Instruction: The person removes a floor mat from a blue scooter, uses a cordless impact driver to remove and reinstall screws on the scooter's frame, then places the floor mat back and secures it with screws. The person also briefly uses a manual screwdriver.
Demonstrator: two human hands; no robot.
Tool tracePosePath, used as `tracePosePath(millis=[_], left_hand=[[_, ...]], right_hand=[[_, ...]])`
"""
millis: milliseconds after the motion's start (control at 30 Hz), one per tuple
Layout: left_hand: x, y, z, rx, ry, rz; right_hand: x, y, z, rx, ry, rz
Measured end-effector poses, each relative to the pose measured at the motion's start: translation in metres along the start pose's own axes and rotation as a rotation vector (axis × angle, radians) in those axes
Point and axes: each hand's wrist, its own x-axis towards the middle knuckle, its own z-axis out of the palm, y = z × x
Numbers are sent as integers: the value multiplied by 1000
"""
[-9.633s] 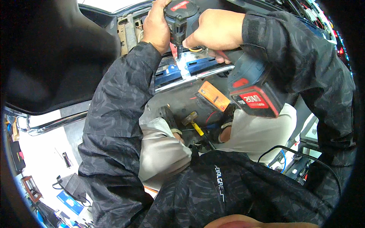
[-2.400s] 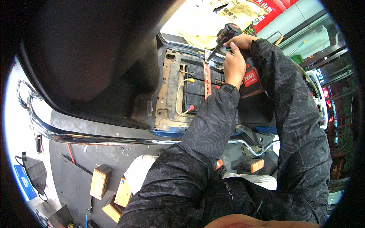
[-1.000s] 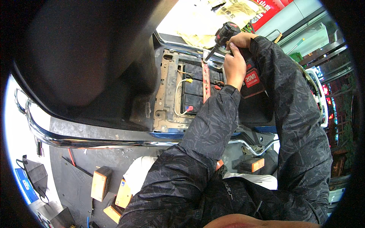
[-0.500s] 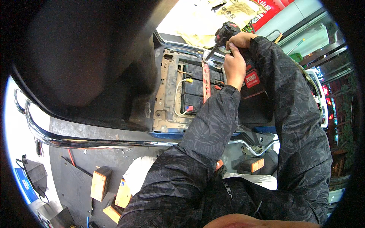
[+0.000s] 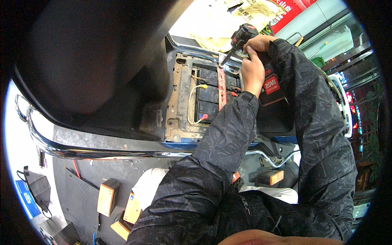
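Note:
My right hand (image 5: 260,42) is wrapped round the upper grip of a black cordless impact wrench (image 5: 243,34). Below it, my left hand (image 5: 252,74) closes against the same handle with its thumb up; its other fingers are mostly hidden. The wrench tilts down to the left, its long socket reaching the far end of a red hold-down strap (image 5: 221,83). That strap crosses several black batteries (image 5: 207,94) in an open bay. A pale cable (image 5: 190,102) links a yellow terminal cap (image 5: 203,86) and a pink-red one (image 5: 204,116). The fastener under the socket is too small to make out.
A large black raised panel (image 5: 94,81) stands left of the bay. A chrome rail (image 5: 102,154) runs along the near side. Orange-and-black boxes (image 5: 107,197) lie on the floor at lower left. Yellow sacks (image 5: 249,16) are beyond the bay.
Almost nothing differs. Both hands and the impact wrench keep their place at the strap's far end, with only a very slight shift of the view.

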Motion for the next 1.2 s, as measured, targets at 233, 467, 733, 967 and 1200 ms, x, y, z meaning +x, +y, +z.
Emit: tracePosePath(millis=[233, 467, 733, 967, 1200], left_hand=[[1, -2, 1, 7, -3, -4], [2, -3, 2, -11, -6, -18], [1, -1, 0, 22, -15, -18], [-2, -1, 0, 50, 5, 12], [0, -5, 3, 34, 8, 16]], right_hand=[[-2, -1, 2, 123, 35, 60], [-16, -8, 1, 151, 97, 103], [-7, -1, 2, 63, 87, 12], [-17, -1, 2, 46, 91, -6], [-11, -1, 3, 2, 88, -17]])
